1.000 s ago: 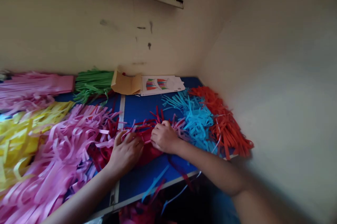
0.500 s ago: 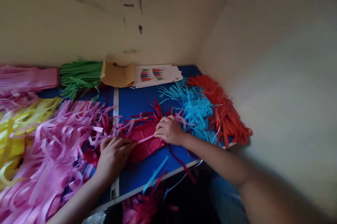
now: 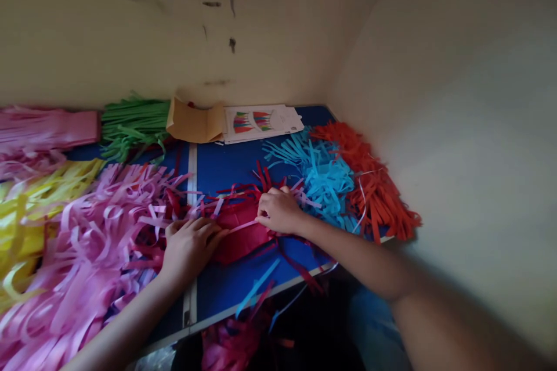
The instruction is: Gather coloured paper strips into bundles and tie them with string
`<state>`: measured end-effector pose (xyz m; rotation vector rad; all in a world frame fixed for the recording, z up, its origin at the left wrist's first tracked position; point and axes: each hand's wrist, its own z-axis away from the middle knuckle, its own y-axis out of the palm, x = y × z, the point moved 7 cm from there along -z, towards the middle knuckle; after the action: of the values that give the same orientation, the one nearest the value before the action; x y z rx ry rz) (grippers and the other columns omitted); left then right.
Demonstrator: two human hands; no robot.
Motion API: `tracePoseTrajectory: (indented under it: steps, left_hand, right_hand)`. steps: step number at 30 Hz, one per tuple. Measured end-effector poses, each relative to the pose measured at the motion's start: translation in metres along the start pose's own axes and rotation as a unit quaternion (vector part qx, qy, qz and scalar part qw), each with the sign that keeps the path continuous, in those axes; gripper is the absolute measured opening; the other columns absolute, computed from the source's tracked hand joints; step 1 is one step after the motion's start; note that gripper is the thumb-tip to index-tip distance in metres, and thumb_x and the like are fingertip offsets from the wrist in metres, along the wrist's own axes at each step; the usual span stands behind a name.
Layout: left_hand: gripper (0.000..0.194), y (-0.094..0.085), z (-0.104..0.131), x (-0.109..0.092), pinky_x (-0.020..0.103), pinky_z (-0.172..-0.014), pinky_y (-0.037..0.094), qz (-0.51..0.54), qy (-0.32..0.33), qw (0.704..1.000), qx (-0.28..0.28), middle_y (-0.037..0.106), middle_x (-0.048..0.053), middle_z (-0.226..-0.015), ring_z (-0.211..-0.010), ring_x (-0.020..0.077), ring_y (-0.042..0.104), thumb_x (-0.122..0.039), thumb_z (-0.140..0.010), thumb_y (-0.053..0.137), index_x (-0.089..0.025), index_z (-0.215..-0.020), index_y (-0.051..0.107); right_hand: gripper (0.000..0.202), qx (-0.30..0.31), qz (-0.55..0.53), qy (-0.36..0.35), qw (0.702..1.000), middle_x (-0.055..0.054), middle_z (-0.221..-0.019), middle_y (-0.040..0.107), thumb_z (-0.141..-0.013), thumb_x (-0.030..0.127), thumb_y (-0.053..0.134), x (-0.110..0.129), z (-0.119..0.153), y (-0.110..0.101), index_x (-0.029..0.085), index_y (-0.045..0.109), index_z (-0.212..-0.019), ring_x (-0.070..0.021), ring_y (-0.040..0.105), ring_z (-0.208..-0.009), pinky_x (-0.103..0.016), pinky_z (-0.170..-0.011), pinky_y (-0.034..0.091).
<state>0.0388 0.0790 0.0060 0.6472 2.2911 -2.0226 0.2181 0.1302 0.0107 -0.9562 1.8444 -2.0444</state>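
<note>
A red tissue paper tassel [image 3: 243, 248], fringed at its ends, lies on the blue table between my hands. Across its plain middle band runs a narrow pink paper strip [image 3: 242, 226], drawn straight from one hand to the other. My left hand [image 3: 189, 246] is closed at the strip's left end, thumb pointing along it, and rests beside the red paper. With fingers curled together, my right hand [image 3: 279, 210] pinches the strip's right end over the red paper. The fingertips of both hands are partly hidden.
Pink fringed paper [image 3: 82, 266] and yellow fringe [image 3: 26, 226] pile up at left. Green fringe [image 3: 134, 121], a brown cardboard flap [image 3: 195, 122] and a printed white packet [image 3: 263, 121] lie along the wall. Light blue [image 3: 326, 179] and orange tassels [image 3: 369, 185] sit at right.
Both hands keep the pink strip stretched over the red paper. My left hand has risen slightly and its thumb stands further from the fingers. The view has shifted a little.
</note>
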Motion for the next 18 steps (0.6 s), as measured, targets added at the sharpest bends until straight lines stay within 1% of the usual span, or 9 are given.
tracePoseTrajectory:
  steps: [3, 5, 6, 8, 10, 12, 13, 15, 18]
  left_hand:
    - [0.029, -0.001, -0.002, 0.0, 0.04, -0.08, 0.034, -0.012, -0.009, 1.0, 0.011, 0.077, 0.001, -0.09, -0.085, 0.0221, 0.067, -0.041, -0.092, 0.051, -0.026, -0.078, 0.072]
    - [0.027, -0.004, -0.004, -0.004, 0.041, -0.079, 0.034, -0.027, -0.016, 0.999, 0.012, 0.076, 0.003, -0.087, -0.084, 0.0246, 0.066, -0.04, -0.09, 0.054, -0.025, -0.076, 0.071]
    - [0.023, -0.006, -0.005, -0.007, 0.042, -0.081, 0.035, -0.033, -0.017, 0.999, 0.01, 0.075, 0.004, -0.089, -0.087, 0.0263, 0.065, -0.038, -0.089, 0.056, -0.025, -0.078, 0.071]
    - [0.015, -0.009, -0.006, -0.018, 0.047, -0.089, 0.033, -0.047, 0.016, 0.999, 0.001, 0.075, 0.004, -0.095, -0.095, 0.0286, 0.063, -0.03, -0.088, 0.058, -0.028, -0.089, 0.072]
    - [0.023, -0.011, -0.004, -0.034, 0.05, -0.095, 0.03, -0.067, 0.091, 0.993, -0.016, 0.075, 0.002, -0.1, -0.099, 0.028, 0.062, -0.018, -0.087, 0.056, -0.031, -0.098, 0.071]
    - [0.028, -0.01, -0.001, -0.046, 0.051, -0.095, 0.03, -0.084, 0.157, 0.983, -0.034, 0.076, 0.0, -0.095, -0.094, 0.0264, 0.064, -0.011, -0.086, 0.054, -0.03, -0.096, 0.071]
    - [0.027, -0.009, -0.001, -0.05, 0.051, -0.094, 0.03, -0.089, 0.173, 0.98, -0.042, 0.075, 0.001, -0.092, -0.09, 0.0258, 0.064, -0.009, -0.086, 0.054, -0.028, -0.094, 0.071]
    - [0.022, -0.007, -0.003, -0.052, 0.052, -0.094, 0.031, -0.09, 0.175, 0.979, -0.055, 0.074, 0.001, -0.084, -0.081, 0.0238, 0.065, -0.012, -0.088, 0.053, -0.025, -0.089, 0.071]
    - [0.023, -0.007, -0.006, -0.057, 0.053, -0.097, 0.032, -0.091, 0.187, 0.975, -0.079, 0.07, 0.0, -0.072, -0.071, 0.0203, 0.064, -0.014, -0.091, 0.051, -0.022, -0.08, 0.07]
  right_hand:
    - [0.016, 0.006, -0.004, 0.016, 1.0, -0.002, -0.089, 0.07, -0.083, 0.031, 0.071, -0.001, 0.0, 0.0, 0.021, 0.071, -0.07, -0.0196, 0.053, -0.09, -0.035, -0.08, 0.029]
    - [0.012, 0.004, -0.004, 0.024, 1.0, -0.002, -0.091, 0.071, -0.083, 0.029, 0.07, -0.001, 0.001, -0.002, 0.021, 0.071, -0.074, -0.0199, 0.053, -0.091, -0.035, -0.081, 0.029]
    - [0.009, 0.0, -0.001, 0.017, 1.0, -0.002, -0.093, 0.071, -0.084, 0.027, 0.07, 0.001, 0.002, -0.003, 0.022, 0.072, -0.077, -0.0201, 0.054, -0.093, -0.036, -0.082, 0.029]
    - [0.006, -0.017, 0.011, -0.024, 1.0, -0.001, -0.097, 0.072, -0.086, 0.024, 0.067, 0.007, 0.005, -0.005, 0.023, 0.073, -0.084, -0.0205, 0.053, -0.099, -0.039, -0.085, 0.027]
    - [0.01, -0.039, 0.036, -0.089, 0.995, -0.001, -0.098, 0.073, -0.09, 0.023, 0.064, 0.016, 0.009, -0.006, 0.025, 0.073, -0.087, -0.021, 0.052, -0.102, -0.042, -0.087, 0.026]
    - [0.015, -0.059, 0.076, -0.155, 0.983, -0.001, -0.094, 0.073, -0.094, 0.024, 0.059, 0.024, 0.013, -0.005, 0.024, 0.073, -0.087, -0.0216, 0.052, -0.103, -0.044, -0.089, 0.025]
    - [0.017, -0.067, 0.1, -0.183, 0.976, -0.002, -0.092, 0.073, -0.095, 0.023, 0.057, 0.028, 0.014, -0.004, 0.022, 0.072, -0.086, -0.0216, 0.051, -0.103, -0.045, -0.089, 0.025]
    - [0.021, -0.075, 0.147, -0.229, 0.959, -0.003, -0.088, 0.072, -0.097, 0.018, 0.054, 0.032, 0.014, -0.001, 0.02, 0.07, -0.083, -0.0211, 0.051, -0.101, -0.044, -0.09, 0.025]
    - [0.024, -0.081, 0.176, -0.248, 0.949, -0.002, -0.082, 0.07, -0.096, 0.015, 0.053, 0.036, 0.011, -0.001, 0.018, 0.068, -0.077, -0.0193, 0.052, -0.095, -0.042, -0.088, 0.026]
